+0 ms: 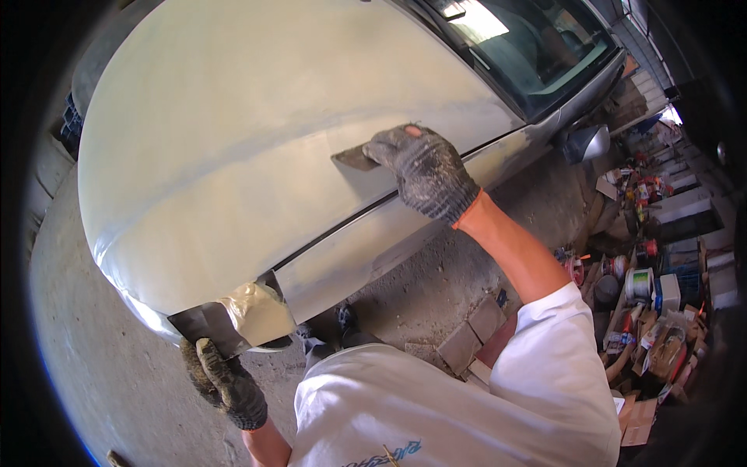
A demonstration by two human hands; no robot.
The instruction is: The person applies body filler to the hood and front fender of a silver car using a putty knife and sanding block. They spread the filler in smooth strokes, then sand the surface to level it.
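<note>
My right hand (423,169), in a worn grey knit glove with orange trim, grips a thin flat filler spreader (355,158). The spreader is tilted at the surface of a car hood (251,111), which is coated cream with greyish streaks; I cannot tell whether its edge touches. Low on the left, my gloved left hand (224,382) pinches a dark flat mixing board (205,327) between thumb and fingers. A thick mound of cream body filler (259,312) lies on the board's far part. The board hides part of the car's front corner.
The fender (338,274) runs below the hood's dark gap. A windshield (525,46) and a side mirror (586,144) are at upper right. Wire spools (638,284), cardboard boxes (640,421) and clutter line the right side. Tiles (467,341) lie on the concrete floor (111,373).
</note>
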